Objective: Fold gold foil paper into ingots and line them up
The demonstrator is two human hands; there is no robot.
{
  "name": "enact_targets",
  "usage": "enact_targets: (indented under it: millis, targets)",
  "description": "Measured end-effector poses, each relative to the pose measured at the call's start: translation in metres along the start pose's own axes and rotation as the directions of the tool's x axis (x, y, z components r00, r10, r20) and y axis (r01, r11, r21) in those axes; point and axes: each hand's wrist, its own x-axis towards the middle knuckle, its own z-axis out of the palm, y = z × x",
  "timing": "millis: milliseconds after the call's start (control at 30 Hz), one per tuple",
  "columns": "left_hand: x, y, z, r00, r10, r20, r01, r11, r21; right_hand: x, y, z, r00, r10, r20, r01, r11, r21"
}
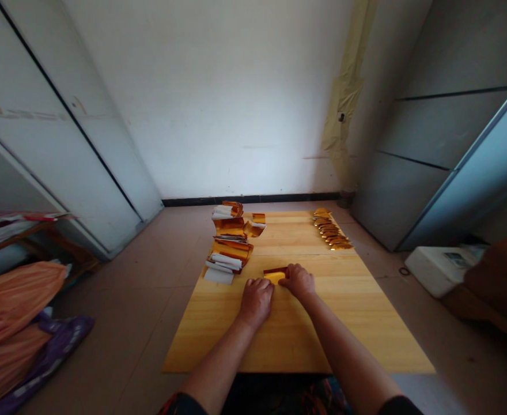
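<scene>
Gold and white papers (pixel 231 249) lie piled left on the worktop (pixel 366 323). My left hand (pixel 257 298) rests curled beside a gold sheet (pixel 274 278); I cannot tell whether that grip holds it. The sheet's right end is clamped in my right hand (pixel 301 280). Farther right, folded gold pieces (pixel 330 233) overlap in a row.

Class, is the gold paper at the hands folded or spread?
Partly folded, it seems: the gold paper has a darker strip along its far edge.

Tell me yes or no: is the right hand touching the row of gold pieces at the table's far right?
No, the right hand holds a gold sheet beside the left hand, apart from that row.
</scene>
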Motion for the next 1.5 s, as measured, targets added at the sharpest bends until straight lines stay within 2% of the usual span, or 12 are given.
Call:
enact_targets:
  millis: [300,700,867,1067,1233,1367,1500]
  targets:
    - [0.001,0.002,0.001,1.000,-0.012,-0.006,0.012,1.000,0.008,0.016,0.025,0.006,1.000,-0.024,0.004,0.023,0.993,0.114]
    - [0.006,0.003,-0.004,1.000,-0.024,0.008,0.024,0.999,-0.047,0.015,0.037,0.007,0.993,-0.016,-0.114,0.026,0.996,0.086]
    - [0.020,0.003,-0.005,0.995,-0.100,0.016,0.101,0.992,-0.079,0.003,0.037,0.003,0.990,-0.110,-0.086,0.122,0.980,0.157]
    - [0.029,0.000,-0.003,0.986,-0.166,0.021,0.167,0.975,-0.144,-0.001,0.032,0.008,0.982,-0.165,-0.086,0.168,0.986,0.025]
    - [0.033,-0.005,0.001,0.962,-0.266,0.059,0.272,0.939,-0.212,0.000,0.033,0.011,0.983,-0.157,-0.093,0.161,0.986,0.036]
    - [0.031,-0.004,0.002,0.970,-0.243,0.034,0.244,0.946,-0.212,-0.005,0.034,0.008,0.975,-0.183,-0.127,0.193,0.979,0.071]
    - [0.021,-0.002,-0.001,0.987,-0.159,-0.020,0.153,0.972,-0.179,-0.013,0.036,0.003,0.957,-0.263,-0.119,0.275,0.955,0.106]
